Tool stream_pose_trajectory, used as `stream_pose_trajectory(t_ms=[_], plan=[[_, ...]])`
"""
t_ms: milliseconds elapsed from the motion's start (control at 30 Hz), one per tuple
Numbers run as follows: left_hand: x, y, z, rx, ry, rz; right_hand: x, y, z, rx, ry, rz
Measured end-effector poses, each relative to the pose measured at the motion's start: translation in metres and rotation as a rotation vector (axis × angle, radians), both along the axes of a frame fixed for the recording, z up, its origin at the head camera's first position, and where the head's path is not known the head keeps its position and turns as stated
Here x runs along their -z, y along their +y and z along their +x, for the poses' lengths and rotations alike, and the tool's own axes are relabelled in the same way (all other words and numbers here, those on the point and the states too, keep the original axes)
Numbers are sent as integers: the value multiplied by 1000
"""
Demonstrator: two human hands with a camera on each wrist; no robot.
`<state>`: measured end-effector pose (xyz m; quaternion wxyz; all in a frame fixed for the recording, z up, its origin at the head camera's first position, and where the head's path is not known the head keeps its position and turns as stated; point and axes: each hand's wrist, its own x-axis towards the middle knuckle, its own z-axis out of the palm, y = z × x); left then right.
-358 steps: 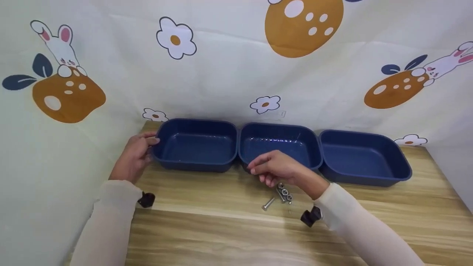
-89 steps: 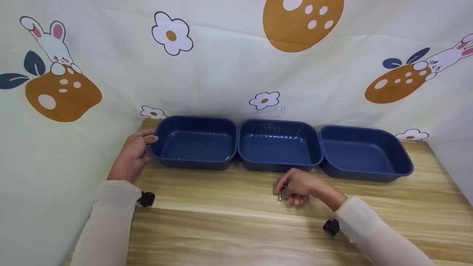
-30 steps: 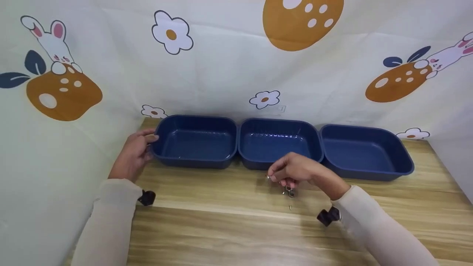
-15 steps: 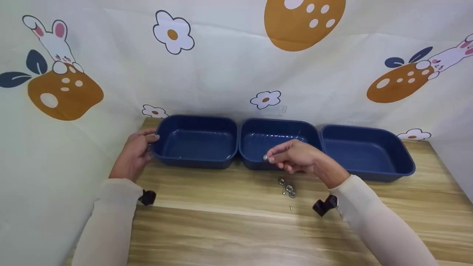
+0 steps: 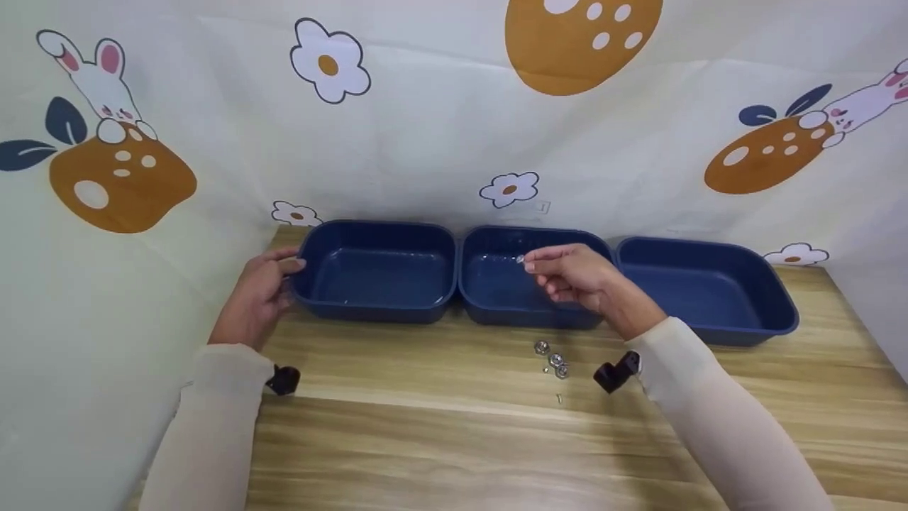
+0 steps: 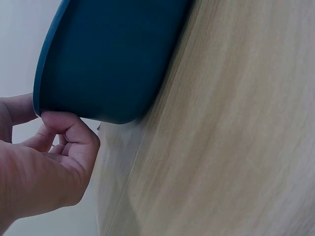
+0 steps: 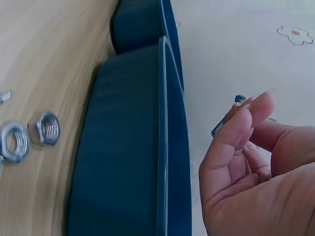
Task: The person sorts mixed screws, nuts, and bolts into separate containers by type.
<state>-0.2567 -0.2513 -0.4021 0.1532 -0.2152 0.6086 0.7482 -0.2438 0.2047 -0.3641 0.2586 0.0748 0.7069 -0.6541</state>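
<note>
My right hand point(image 5: 578, 278) pinches a small silver bolt point(image 5: 520, 260) between thumb and fingertips, above the middle blue bin point(image 5: 496, 312). In the right wrist view the fingers cover most of the bolt point(image 7: 216, 130); only parts of its metal show. My left hand point(image 5: 259, 291) grips the rim at the left end of the left blue bin point(image 5: 376, 312), its fingers curled against the outside in the left wrist view. On the table before the middle bin lie hex nuts point(image 5: 542, 347), with a tiny metal piece point(image 5: 545, 370) and a small screw point(image 5: 559, 399) close by.
A third blue bin point(image 5: 738, 330) stands at the right, in line with the others. All three stand on a wooden table point(image 5: 397, 440) against a patterned cloth backdrop point(image 5: 425, 128). A black wrist mount point(image 5: 616, 372) hangs under the right sleeve, near the nuts.
My right hand has lifted the bolt from beside the nuts, up and over the middle bin's front rim. Another bolt seen earlier has left the table. My left hand stays at the left bin.
</note>
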Motion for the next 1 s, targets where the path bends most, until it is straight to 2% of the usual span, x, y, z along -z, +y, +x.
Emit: stream_pose_trajectory(t_ms=[167, 400, 800, 1000], plan=[[1, 1, 0, 2, 15, 21, 3, 3, -6, 29, 6, 8], [1, 1, -1, 6, 8, 5, 5, 5, -9, 63, 2, 8], [-1, 1, 0, -6, -3, 13, 2, 4, -9, 31, -1, 70], [-2, 3, -1, 1, 12, -66, 2, 6, -9, 28, 1, 93]])
